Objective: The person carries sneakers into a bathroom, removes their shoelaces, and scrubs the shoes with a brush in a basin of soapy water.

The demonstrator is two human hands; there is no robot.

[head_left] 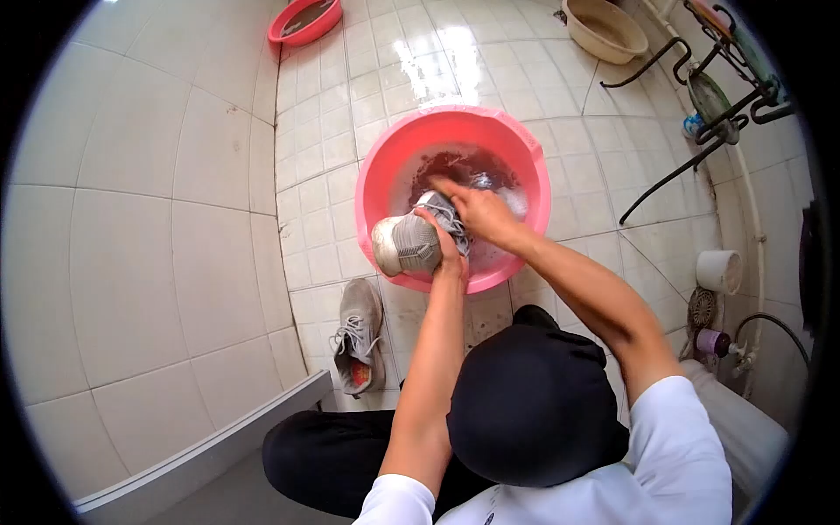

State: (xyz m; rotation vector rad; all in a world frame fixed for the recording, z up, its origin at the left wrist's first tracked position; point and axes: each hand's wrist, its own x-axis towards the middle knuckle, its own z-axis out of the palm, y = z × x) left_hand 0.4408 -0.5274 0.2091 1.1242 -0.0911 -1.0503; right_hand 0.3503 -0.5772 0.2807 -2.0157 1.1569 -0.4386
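Note:
My left hand grips a grey knit sneaker with a pale, stained sole edge and light laces, holding it tilted over a pink basin. Beside its laces, my right hand is closed around a narrow tan piece that looks like a wooden brush; its bristles are hidden. Dark, foamy water lies in the basin below both hands. The matching grey sneaker rests on the tiles to the left, its laces loose and a red insole showing.
A smaller pink basin stands at the far left wall, and a beige basin at the far right. A black metal rack juts from the right. A white cup and purple-labelled bottle are near the right-hand pipe.

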